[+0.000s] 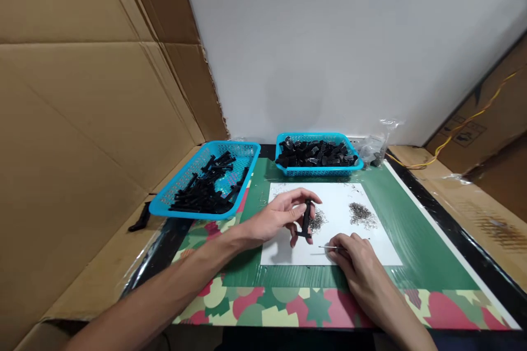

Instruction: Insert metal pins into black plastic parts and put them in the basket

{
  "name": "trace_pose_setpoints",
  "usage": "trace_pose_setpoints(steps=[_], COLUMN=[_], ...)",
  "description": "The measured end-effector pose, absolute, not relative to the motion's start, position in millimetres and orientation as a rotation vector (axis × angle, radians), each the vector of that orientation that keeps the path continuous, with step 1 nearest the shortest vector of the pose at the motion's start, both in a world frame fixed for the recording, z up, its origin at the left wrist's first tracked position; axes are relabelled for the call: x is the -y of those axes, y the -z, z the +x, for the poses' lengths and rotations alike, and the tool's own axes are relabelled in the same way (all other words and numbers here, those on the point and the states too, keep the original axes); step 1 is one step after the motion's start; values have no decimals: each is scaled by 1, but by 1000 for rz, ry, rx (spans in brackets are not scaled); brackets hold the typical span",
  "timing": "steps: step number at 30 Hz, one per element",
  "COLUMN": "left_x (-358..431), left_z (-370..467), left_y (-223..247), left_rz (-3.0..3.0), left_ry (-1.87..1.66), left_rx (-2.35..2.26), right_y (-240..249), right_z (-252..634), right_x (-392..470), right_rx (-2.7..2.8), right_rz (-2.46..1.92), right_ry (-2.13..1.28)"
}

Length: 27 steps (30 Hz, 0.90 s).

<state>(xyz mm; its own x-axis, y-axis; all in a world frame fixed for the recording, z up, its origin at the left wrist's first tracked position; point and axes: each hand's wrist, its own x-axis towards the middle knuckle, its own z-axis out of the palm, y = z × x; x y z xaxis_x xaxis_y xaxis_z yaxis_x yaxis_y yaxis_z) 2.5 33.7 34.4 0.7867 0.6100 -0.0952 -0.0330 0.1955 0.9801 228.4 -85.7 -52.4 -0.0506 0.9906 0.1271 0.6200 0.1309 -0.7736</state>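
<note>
My left hand [288,214] grips a black T-shaped plastic part [306,219] between thumb and fingers, held above a white sheet [288,255]. The crossbar of the part points down toward me. My right hand [354,255] rests low over the sheet's front edge, its fingers closed on a thin metal rod-like tool [329,247] whose tip points left. Behind the left fingers lies a pile of small metal pieces [318,220], partly hidden. Another pile of small metal pieces [361,214] sits farther right on the sheet.
At the left stands a blue basket [164,209] of long black parts. A second blue basket [319,171], filled with black and clear pieces, stands behind the sheet. Clear plastic bags [374,148] are beside it. One black part [140,218] lies outside the left basket, near the cardboard wall [82,148].
</note>
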Motion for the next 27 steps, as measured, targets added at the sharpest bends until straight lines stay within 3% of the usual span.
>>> trace_pose_setpoints(steps=[10, 27], left_x=[-10, 10], left_z=[7, 11], left_y=[-2, 2], left_rz=[829, 1196], left_ry=[-443, -581], left_rx=[-465, -593], right_y=[32, 32], right_z=[219, 158], right_x=[91, 91], right_rx=[1167, 830], right_rz=[-1337, -1092], right_ry=[-1073, -1084])
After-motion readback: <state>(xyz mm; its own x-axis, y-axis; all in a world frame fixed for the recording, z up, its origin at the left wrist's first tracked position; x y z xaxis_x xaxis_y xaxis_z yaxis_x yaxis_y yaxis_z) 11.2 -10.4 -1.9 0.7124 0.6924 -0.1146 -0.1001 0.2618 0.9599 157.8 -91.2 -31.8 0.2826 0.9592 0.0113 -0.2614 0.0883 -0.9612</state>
